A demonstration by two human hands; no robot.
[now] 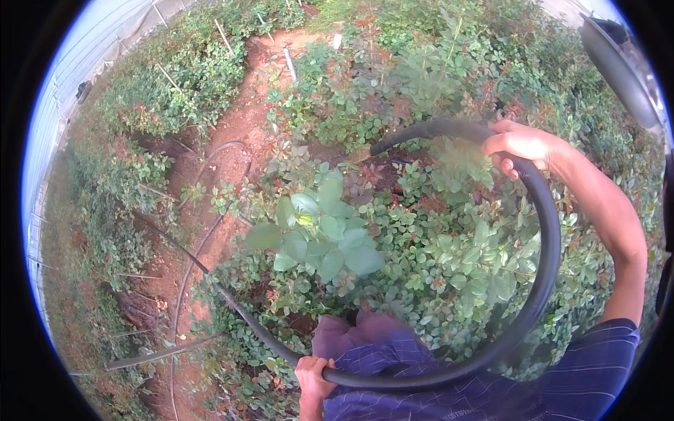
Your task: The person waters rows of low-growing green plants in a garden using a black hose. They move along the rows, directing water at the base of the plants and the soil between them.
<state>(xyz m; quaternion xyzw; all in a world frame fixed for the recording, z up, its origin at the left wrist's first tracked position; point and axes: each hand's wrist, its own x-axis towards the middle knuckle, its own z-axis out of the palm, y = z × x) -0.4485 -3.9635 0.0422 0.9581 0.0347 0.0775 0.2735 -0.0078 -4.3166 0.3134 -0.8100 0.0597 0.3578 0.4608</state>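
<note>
A thick black hose curves in a wide loop in front of my body. My left hand, low at the waist, is closed around it. Up at the right, my right hand grips the upper part of the loop, with the arm stretched out and bent. Beyond the right hand the hose arcs left, and its end shows above a patch of dark soil among leafy rose bushes. From the left hand the hose runs up and left across the plants to the dirt path.
A reddish dirt path runs along the left, with thinner hoses lying on it. Stakes stand among the bushes, and a pole slants at lower left. A grey metal object is at upper right. Leafy shoots rise close to the camera.
</note>
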